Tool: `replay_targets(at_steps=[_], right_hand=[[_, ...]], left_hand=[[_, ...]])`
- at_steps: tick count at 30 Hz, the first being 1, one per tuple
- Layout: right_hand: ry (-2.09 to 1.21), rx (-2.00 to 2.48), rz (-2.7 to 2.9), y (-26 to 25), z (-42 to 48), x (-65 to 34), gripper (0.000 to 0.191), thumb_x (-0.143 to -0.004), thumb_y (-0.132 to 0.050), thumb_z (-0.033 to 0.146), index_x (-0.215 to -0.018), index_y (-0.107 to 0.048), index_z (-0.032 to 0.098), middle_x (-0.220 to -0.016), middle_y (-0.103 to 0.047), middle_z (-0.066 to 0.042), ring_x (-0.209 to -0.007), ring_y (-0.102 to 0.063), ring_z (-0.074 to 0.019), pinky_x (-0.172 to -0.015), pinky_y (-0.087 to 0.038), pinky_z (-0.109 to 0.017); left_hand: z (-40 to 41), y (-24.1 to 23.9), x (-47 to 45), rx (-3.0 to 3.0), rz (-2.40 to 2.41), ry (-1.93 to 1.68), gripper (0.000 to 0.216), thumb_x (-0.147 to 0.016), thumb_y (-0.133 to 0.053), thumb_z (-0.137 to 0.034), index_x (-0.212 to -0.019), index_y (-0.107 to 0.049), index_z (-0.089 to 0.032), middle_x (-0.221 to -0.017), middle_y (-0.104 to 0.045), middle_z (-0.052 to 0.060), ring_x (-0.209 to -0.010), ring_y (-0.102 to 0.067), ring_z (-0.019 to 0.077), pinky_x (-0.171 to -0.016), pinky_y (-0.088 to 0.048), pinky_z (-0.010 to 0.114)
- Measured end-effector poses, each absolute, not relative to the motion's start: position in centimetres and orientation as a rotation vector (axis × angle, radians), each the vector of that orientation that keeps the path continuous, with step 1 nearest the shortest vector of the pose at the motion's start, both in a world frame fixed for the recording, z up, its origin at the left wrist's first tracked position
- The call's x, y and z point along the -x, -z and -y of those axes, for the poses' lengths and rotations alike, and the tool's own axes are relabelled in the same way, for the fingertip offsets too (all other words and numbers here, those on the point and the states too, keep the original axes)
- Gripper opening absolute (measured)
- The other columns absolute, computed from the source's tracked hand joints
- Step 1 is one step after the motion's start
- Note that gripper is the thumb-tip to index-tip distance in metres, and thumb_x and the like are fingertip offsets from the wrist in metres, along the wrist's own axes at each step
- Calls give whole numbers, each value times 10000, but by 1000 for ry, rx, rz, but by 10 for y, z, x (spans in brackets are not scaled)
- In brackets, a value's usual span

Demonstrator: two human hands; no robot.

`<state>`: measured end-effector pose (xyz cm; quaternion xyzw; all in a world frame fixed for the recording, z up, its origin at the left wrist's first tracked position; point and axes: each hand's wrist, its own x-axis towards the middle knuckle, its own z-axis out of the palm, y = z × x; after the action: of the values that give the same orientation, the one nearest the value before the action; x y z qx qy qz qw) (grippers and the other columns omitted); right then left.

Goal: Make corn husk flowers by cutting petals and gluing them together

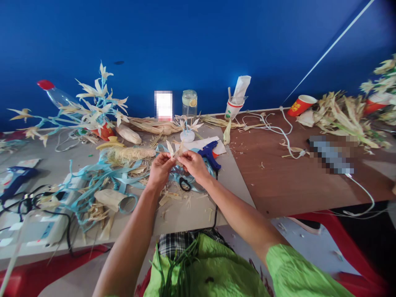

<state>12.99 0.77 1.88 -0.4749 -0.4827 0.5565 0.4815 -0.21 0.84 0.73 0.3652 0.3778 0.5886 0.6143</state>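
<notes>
My left hand [160, 168] and my right hand [193, 163] meet above the grey table [182, 214], both pinched on a small pale corn-husk flower [173, 151] with pointed petals. Just behind the flower lies a blue glue gun [209, 153] on a white sheet. Black scissors handles [185, 184] and light blue ribbon [102, 177] lie under and left of my hands. A finished husk flower stands in a small white base [187, 135] further back.
A branch of husk flowers on blue stems [89, 108] fills the back left beside a red-capped bottle [55, 95]. A glass jar [189, 103], paper cups [232, 109], white cable [278, 131] and husk piles [340, 112] sit on the brown table [293, 181]. Another glue gun [15, 180] lies far left.
</notes>
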Motion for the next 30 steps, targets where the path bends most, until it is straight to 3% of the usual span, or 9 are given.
replay_targets(at_steps=[10, 24, 30], right_hand=[[-1235, 1172, 1263, -13, -11, -131, 192, -698, -610, 368, -660, -555, 189, -540, -518, 34, -508, -440, -100, -472, -324, -215], [-1443, 1088, 1296, -19, -10, -138, 268, -699, -629, 431, -644, -542, 183, -500, -472, 58, -429, -374, -71, -426, -271, -212], [-1621, 910, 1229, -27, -4, -138, 280, -690, -655, 422, -644, -524, 179, -510, -463, 67, -421, -350, -55, -425, -257, -208]], left_hand=[[-7, -8, 2, -904, -914, -1308, 274, -595, -789, -228, -751, -575, -156, -666, -615, -23, -599, -574, 86, -590, -435, 212], [-7, -12, 5, -831, -789, -1265, 247, -608, -780, -197, -736, -573, -155, -647, -622, -20, -599, -595, 95, -610, -454, 229], [-4, -15, 7, -756, -717, -1172, 252, -597, -783, -206, -723, -571, -155, -664, -623, -3, -589, -590, 120, -625, -489, 291]])
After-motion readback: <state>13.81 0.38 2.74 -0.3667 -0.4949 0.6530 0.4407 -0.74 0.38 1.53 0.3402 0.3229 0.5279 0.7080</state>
